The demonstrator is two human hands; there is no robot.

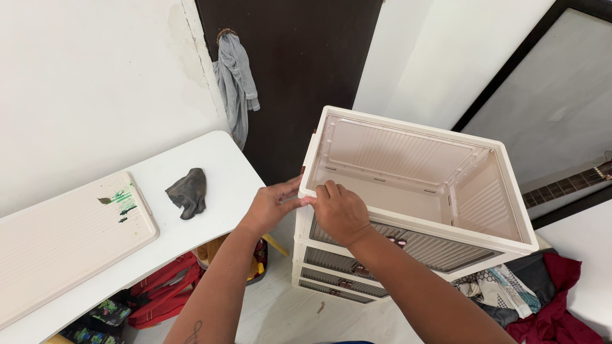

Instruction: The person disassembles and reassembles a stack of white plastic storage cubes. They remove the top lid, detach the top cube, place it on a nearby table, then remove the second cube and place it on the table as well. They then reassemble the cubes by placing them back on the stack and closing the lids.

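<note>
— Where are the hands?

— Both meet at the near left corner of the stacked storage bin unit (417, 191). The left hand (271, 207) is half curled, its fingers pressed against the outer side of the top rim at that corner. The right hand (341, 213) is bent over the front edge, fingertips (322, 191) tucked together and pinching the rim just beside the left hand's fingers. The two hands touch or nearly touch there.

— How does the unit sit?

— It stands upright on the pale floor (280, 312), between the white table (210, 165) and a heap of clothes (542, 293). Its top compartment is open upward, and the long side runs from near left to far right.

— And its look?

— Cream plastic, ribbed inner walls, with grey slatted front panels on the tiers below.

— Anything nearby?

— A dark crumpled rag (188, 192) and a flat cream lid panel (64, 236) lie on the table. A grey cloth (236, 83) hangs by the dark door (299, 64).
</note>
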